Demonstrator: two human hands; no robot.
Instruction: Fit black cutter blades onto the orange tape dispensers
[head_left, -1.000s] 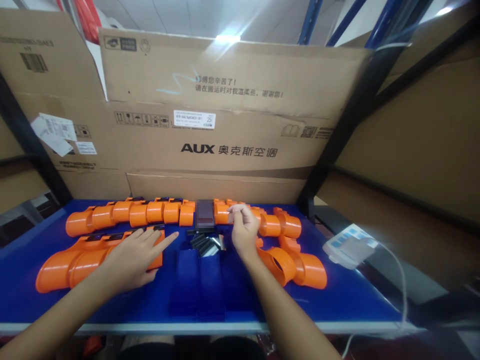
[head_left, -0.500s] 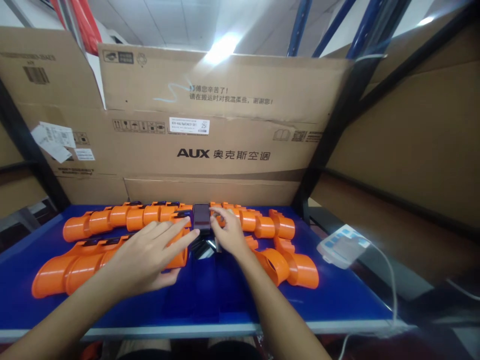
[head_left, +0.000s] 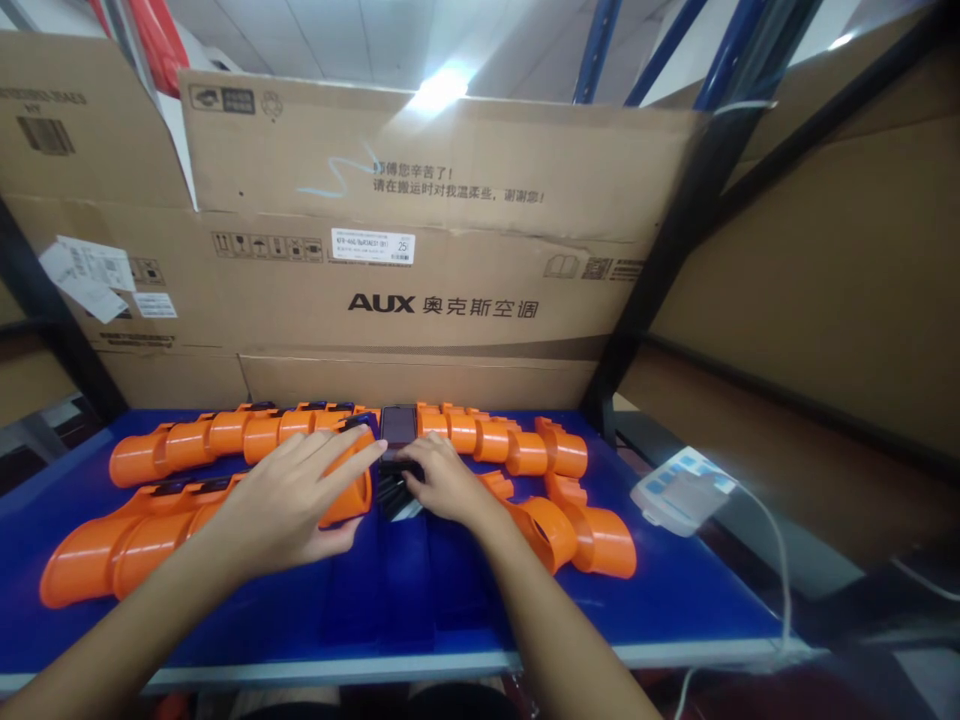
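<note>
My left hand lies over the near left row of orange plastic rings, fingers stretched out and thumb apart. Its fingertips are close to the end ring of that row, which the hand partly covers. Farther right, my right hand reaches down with thumb and forefinger pinched at a bundle of thin, glossy black pieces. What the fingertips grip is small and partly hidden. Just behind the bundle stands a dark rectangular box.
More orange rings lie in rows at the back left and the right of the blue tabletop. A white device with a cable hangs at the right edge. A cardboard sheet walls off the back.
My right hand has moved from the side of the dark box down and nearer, onto the thin black pieces. My left hand has hardly moved; the view has shifted slightly.
</note>
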